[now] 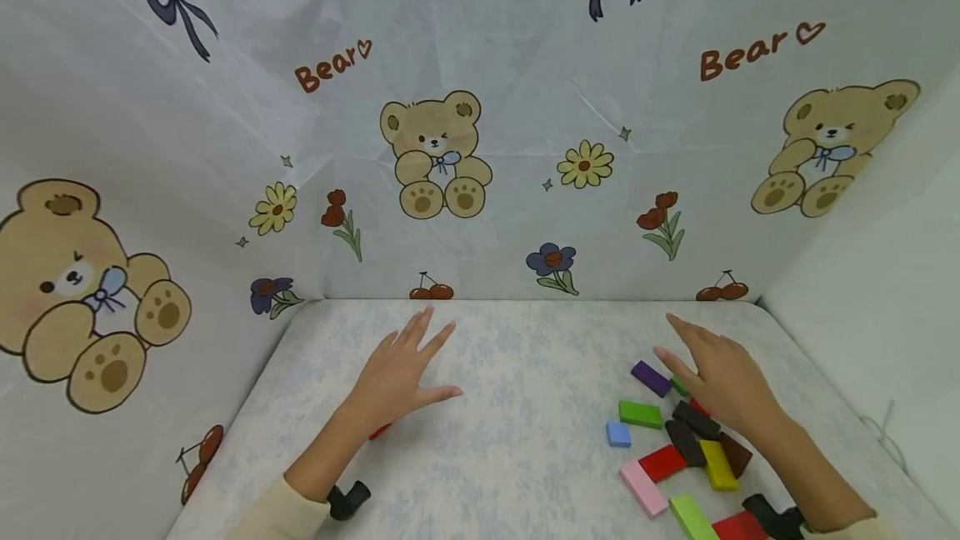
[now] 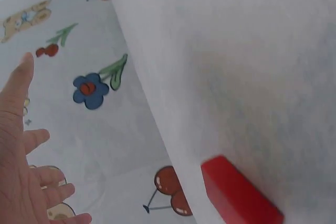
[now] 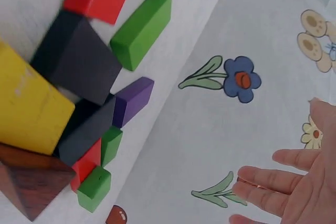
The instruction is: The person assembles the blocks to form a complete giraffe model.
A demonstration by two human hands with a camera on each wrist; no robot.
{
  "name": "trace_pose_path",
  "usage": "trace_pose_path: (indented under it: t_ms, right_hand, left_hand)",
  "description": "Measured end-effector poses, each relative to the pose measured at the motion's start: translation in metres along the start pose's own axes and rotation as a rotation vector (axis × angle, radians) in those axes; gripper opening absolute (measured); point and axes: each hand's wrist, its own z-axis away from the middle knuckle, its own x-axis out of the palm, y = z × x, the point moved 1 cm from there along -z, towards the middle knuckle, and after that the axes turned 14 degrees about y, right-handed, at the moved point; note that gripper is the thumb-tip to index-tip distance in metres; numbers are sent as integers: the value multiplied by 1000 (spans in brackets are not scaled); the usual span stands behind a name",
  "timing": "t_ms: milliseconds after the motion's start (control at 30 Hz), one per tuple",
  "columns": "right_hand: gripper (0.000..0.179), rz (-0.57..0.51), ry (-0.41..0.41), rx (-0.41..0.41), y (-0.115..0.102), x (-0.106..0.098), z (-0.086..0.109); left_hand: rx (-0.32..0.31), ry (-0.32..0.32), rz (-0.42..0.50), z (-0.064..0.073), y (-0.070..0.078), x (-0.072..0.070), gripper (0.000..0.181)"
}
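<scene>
My left hand [image 1: 401, 373] hovers over the left of the table with its fingers spread and nothing in it. Beneath it lies a red block [image 2: 236, 192], mostly hidden by the hand in the head view. My right hand [image 1: 727, 377] is held above a loose group of coloured wooden blocks, fingers extended and holding nothing. Around it lie a purple block [image 1: 650, 378], a green block [image 1: 640, 414], a small blue block [image 1: 618, 434], a yellow block [image 1: 718, 465], two black blocks [image 1: 686, 442], a brown triangular block [image 3: 37, 182] and a pink block [image 1: 642, 488].
A pale patterned table [image 1: 517, 407] meets a white cloth backdrop [image 1: 517, 215] printed with bears and flowers. A light green block [image 1: 692, 517] and red blocks [image 1: 663, 463] lie near the front right. A thin white cord [image 1: 888, 440] runs beside the right edge.
</scene>
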Motion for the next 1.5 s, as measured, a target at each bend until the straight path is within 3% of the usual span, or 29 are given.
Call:
trace_pose_path:
  t_ms: [233, 467, 733, 1000, 1200, 1500]
  right_hand:
    - [72, -67, -65, 86, -15, -9, 36]
    - [58, -101, -93, 168, -20, -14, 70]
    - [51, -107, -283, 322, -19, -9, 93]
    - [53, -85, -406, 378, -13, 5, 111]
    - [52, -83, -489, 413, -12, 16, 124]
    - [57, -64, -549, 423, -14, 23, 132]
  left_hand:
    - [161, 31, 131, 1, 55, 7, 88]
    - [197, -132, 372, 2, 111, 20, 76]
    - [238, -304, 509, -2, 157, 35, 61]
    - [268, -383, 527, -15, 189, 63, 66]
    - [295, -398, 514, -28, 208, 74, 64]
    - [263, -471, 497, -40, 221, 90, 59]
